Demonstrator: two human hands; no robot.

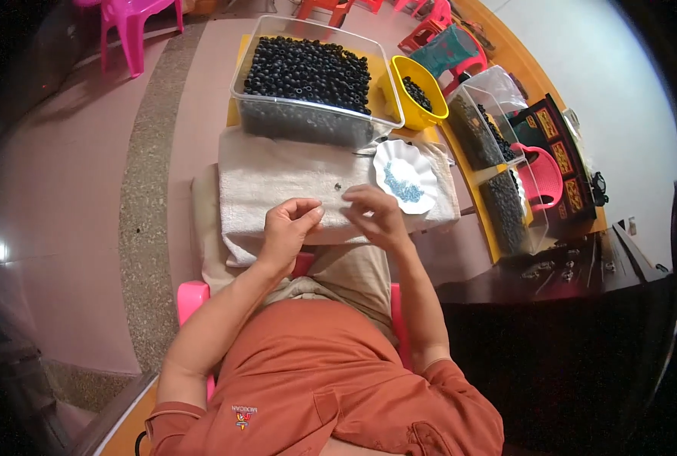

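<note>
Currently, the left hand (286, 229) is pinching thumb and forefinger together, contents indiscernible; the right hand (381, 216) is curling, fingers parted, apparently empty; a small dark piece (337, 186) is lying ahead on the towel (270, 171), where a brushing fingertip could dislodge it

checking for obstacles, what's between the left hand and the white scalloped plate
In the head view, the right hand is between the left hand and the white scalloped plate, with the pale cloth below.

Left hand (286, 226) in a pinch above pale cloth (277, 171), right hand (382, 219) near dish (423, 162) of blue pieces (402, 187)
</note>
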